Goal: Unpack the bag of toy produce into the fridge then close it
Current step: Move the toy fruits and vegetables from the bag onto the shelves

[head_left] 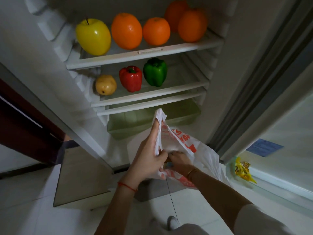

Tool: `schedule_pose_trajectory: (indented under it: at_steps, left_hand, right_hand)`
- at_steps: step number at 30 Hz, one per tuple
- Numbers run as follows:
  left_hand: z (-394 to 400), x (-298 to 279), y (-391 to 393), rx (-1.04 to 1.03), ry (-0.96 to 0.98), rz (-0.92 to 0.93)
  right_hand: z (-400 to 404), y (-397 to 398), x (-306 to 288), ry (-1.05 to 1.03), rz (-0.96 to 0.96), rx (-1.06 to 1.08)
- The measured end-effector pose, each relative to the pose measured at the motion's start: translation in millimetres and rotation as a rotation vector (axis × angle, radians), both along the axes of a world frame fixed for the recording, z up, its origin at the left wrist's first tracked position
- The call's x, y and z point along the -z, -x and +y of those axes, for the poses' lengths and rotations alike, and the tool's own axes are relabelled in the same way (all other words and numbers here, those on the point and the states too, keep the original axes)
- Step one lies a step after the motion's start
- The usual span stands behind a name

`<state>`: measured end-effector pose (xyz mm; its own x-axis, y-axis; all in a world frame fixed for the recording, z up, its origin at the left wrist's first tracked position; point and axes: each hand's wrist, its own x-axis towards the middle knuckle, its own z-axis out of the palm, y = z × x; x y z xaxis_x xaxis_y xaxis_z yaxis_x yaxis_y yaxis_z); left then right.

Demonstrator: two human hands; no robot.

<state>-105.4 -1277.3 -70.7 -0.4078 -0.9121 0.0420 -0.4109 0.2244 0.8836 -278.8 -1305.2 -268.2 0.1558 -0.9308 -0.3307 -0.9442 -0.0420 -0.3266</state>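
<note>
Head view is looking down into the open fridge [225, 68], where the person is standing with the plastic bag [201, 150] in front of the drawer [135, 122]; the left hand [149, 153] is pinching the bag's handle and rim with curled fingers and lifting them up, I think in order to keep the mouth wide for the other hand; the right hand [179, 161] is reaching inside the bag, its fingers bent down near the bottom, but the plastic is hiding the tips, so I cannot tell if this grip is closing on some item or on nothing; any produce left in the bag is not visible; the rest is already lying in the fridge, well above both hands: 1 yellow apple [93, 36] and 4 oranges [127, 30] on the top shelf [149, 55], and 1 potato [105, 84], 1 red pepper [130, 78] and 1 green pepper [155, 72] on the shelf below; the door [279, 116] is standing open at the right, with a yellow packet [242, 168] lying in its lower rack.
</note>
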Motion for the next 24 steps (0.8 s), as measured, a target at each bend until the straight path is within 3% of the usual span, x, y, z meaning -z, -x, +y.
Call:
schedule_pose_trajectory:
  at_steps: [10, 17, 20, 24]
  left_hand:
    - [-4, -11, 25, 0.039, 0.074, -0.025]
    - [-4, -21, 61, 0.069, 0.1, -0.023]
    - [1, -25, 73, 0.083, 0.135, -0.027]
    - [9, -29, 85, 0.103, 0.168, -0.04]
  right_hand:
    - [29, 25, -90, 0.143, -0.382, 0.341]
    - [84, 73, -167, 0.173, -0.825, 0.558]
    - [109, 107, -180, 0.27, -0.838, 0.729]
    - [137, 159, -170, 0.352, -0.685, 0.927]
